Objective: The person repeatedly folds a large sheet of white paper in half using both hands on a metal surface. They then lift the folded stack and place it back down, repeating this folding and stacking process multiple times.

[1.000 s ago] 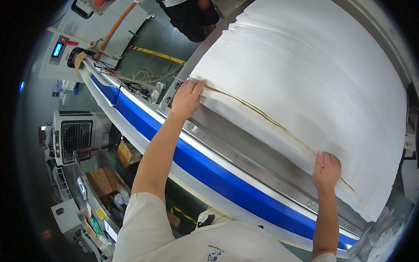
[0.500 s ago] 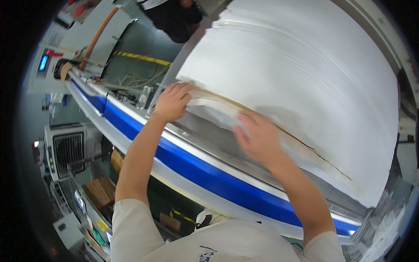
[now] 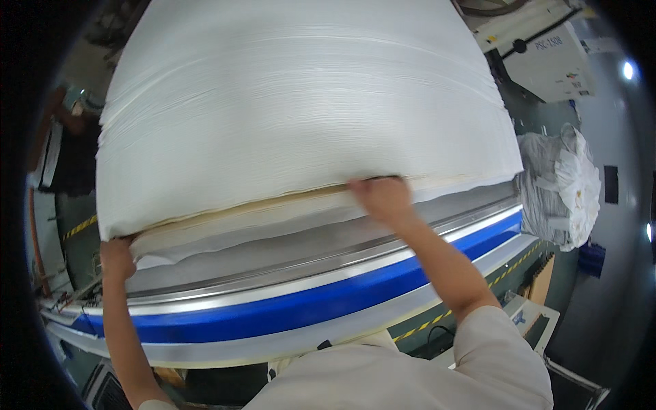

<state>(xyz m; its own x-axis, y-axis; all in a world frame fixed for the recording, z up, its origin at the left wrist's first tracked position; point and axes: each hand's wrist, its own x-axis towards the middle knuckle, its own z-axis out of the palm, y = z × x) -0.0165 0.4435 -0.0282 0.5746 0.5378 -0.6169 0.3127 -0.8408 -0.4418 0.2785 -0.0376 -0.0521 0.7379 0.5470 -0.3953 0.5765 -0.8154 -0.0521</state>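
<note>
A thick stack of white fabric (image 3: pixel 294 116) in many thin layers lies before me. Along its near edge a tan-edged gap (image 3: pixel 253 205) parts the upper layers from the lower ones. At the near left corner my left hand (image 3: pixel 118 260) is closed on the fabric, its fingertips partly hidden by the stack. Right of the middle, my right hand (image 3: pixel 384 199) is closed at the near edge with its fingers tucked into the gap; it is slightly blurred. Below the gap the lower white layers hang loosely over a grey metal surface (image 3: pixel 294 249).
A metal rail and a blue band (image 3: pixel 273 307) run along the machine's front edge, between me and the stack. At the right stands a bulky white plastic bag (image 3: pixel 564 188). A person in dark clothing (image 3: pixel 75 154) is at the far left. Yellow-black tape marks the floor.
My view has turned, so the stack now lies straight ahead. My left hand is now at the stack's left corner, and my right hand has closed at the edge, fingers in the gap.
</note>
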